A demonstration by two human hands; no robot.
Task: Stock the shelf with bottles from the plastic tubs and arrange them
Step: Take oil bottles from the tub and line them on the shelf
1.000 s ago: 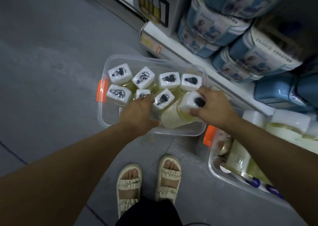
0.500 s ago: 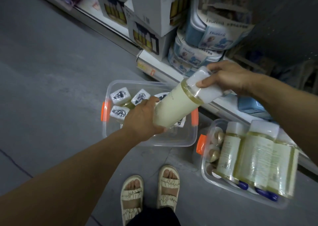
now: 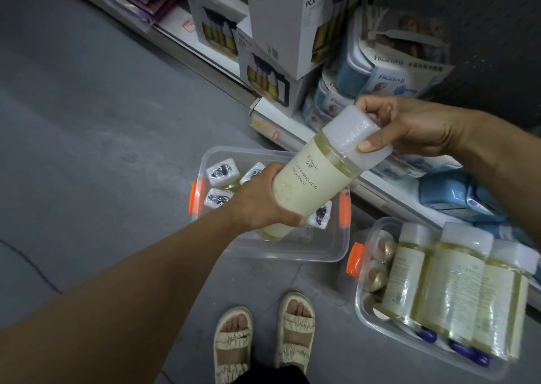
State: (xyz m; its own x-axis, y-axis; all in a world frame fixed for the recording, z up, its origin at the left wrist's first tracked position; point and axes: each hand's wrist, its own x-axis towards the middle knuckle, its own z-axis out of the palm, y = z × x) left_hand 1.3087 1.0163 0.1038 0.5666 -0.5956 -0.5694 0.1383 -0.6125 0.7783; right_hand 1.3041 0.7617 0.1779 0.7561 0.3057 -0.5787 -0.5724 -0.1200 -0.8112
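Clear tub [image 3: 292, 252] on floor, partly hidden behind tilted cream bottle [image 3: 310, 190] held above it, tub's remaining bottles mostly blocked; left hand [image 3: 257, 202] wraps bottle's base, right hand [image 3: 409, 123] clamps its white cap [image 3: 348, 132], fingertips partly out of sight.

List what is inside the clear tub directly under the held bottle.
The tub holds upright bottles with wrapped white caps; the held bottle and left hand hide the rest.

right tub [image 3: 360, 310] bottles blurred, cut off
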